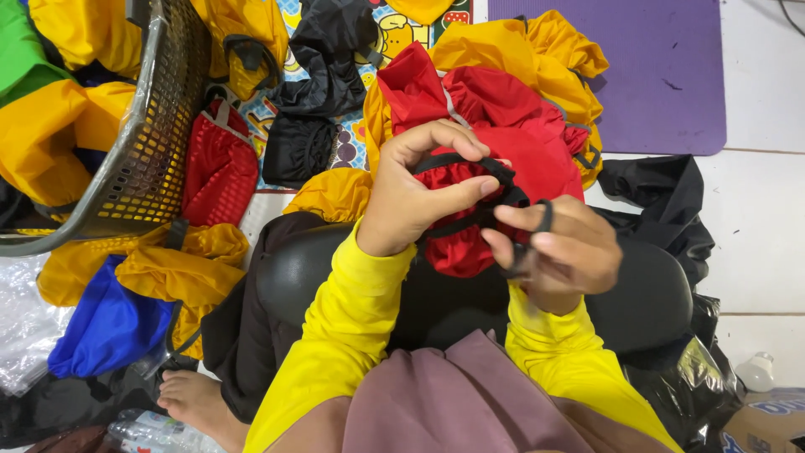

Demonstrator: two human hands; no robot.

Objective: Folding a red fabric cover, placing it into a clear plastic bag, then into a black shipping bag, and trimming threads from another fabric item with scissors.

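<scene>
A red bag (pixel 470 243) with a black-trimmed mouth is held at the middle of the view, above a black cushion (pixel 637 310) that is rested on the lap. The left hand (pixel 419 197) is closed on the bag's gathered black rim, with the thumb laid across the top and the fingers curled over it. The right hand (pixel 558 252), at 3 o'clock of the bag, is closed around a black cord (pixel 545 216), which is looped over a finger and pinched. More red cloth (pixel 503 109) is piled at 12 o'clock of the bag, with yellow cloth (pixel 537 50) behind it. A grey mesh basket (pixel 147 143) is seen at 9 o'clock, a small red pouch (pixel 220 168) just beside it, and a blue bag (pixel 105 323) at 8 o'clock. A purple mat (pixel 654 75) is spread on the floor at 1 o'clock
</scene>
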